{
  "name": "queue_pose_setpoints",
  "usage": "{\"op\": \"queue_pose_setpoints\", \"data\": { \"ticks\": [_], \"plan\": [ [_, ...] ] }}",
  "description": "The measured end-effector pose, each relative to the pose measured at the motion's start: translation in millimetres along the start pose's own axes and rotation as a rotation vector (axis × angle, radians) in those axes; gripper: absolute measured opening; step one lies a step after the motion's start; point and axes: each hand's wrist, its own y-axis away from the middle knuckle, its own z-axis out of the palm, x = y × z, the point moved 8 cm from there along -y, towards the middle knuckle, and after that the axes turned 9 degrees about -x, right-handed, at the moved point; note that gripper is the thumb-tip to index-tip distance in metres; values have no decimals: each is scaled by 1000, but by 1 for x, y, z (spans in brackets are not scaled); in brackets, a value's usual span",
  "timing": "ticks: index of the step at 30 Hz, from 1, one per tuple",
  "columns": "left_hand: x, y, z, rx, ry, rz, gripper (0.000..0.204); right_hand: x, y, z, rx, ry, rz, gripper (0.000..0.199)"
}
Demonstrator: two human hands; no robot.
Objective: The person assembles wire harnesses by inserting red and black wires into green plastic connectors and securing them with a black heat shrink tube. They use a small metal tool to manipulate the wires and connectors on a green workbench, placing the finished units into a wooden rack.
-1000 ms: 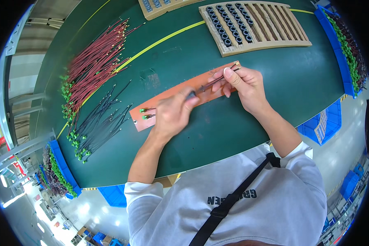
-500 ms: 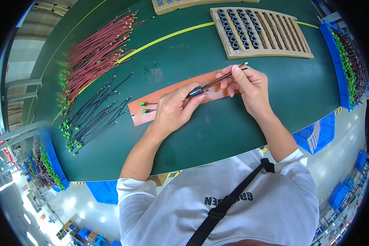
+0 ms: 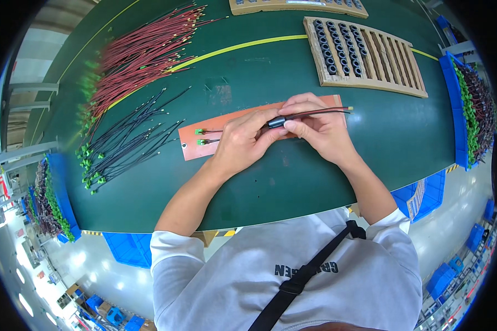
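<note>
Both my hands meet over an orange mat [image 3: 204, 144] on the green table [image 3: 259, 193]. My left hand [image 3: 243, 140] and my right hand [image 3: 317, 127] pinch a pair of thin wires, one red and one black [image 3: 328, 111], that run through a small black ring [image 3: 276, 122]. The ring sits between my fingertips. The wires' bare ends stick out to the right past my right hand. Their green connectors [image 3: 200, 137] lie on the mat's left end.
A heap of red wires [image 3: 143, 52] and a spread of black wires [image 3: 127, 140] lie at the left. A wooden rack [image 3: 392, 60] with rows of black rings stands at the back right. Blue bins of wires [image 3: 472, 107] [image 3: 52, 204] hang at both table ends.
The black ring has slid along the wire pair toward the middle, and both hands have drawn closer together over the mat. The wires now lie flatter.
</note>
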Motion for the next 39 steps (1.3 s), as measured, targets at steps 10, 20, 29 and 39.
{"op": "queue_pose_setpoints", "data": {
  "ticks": [10,20,29,39],
  "plan": [
    [-7,2,-5,-60,107,38,28,-21,-4,0,-75,464,-223,18],
    [-13,0,0,-158,214,-90,27,-23,-1,8,-162,501,-386,25],
    [-17,0,-3,-137,245,-92,27,-16,-2,-7,2,304,-121,16],
    [-12,-7,3,-161,192,-114,32,3,4,-20,181,-99,82,33]
  ]
}}
